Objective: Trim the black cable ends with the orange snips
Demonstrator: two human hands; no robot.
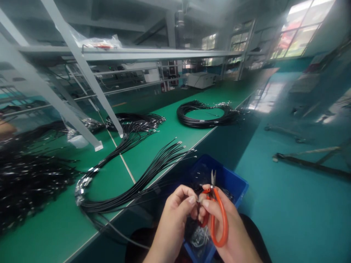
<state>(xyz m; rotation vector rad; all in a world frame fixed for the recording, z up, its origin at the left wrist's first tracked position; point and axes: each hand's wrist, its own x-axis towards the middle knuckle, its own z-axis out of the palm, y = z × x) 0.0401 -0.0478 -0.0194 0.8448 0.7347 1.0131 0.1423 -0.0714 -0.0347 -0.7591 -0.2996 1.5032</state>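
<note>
My right hand [231,233] grips orange-handled snips [218,213], their short blades pointing up. My left hand [175,215] is closed in a pinch, its fingertips meeting the right hand's fingertips; what they pinch is too small to name. Both hands hover over a blue plastic bin [233,182] resting on my lap, which holds small dark and shiny scraps. A bundle of black cables [131,171] with metal tips fans over the green bench edge just left of my hands.
The green bench [55,226] carries a coiled black cable ring [208,115] farther back, another cable bunch [137,122] by a white frame leg [85,135], and a dense cable pile [24,182] at left. A teal floor [296,212] lies to the right.
</note>
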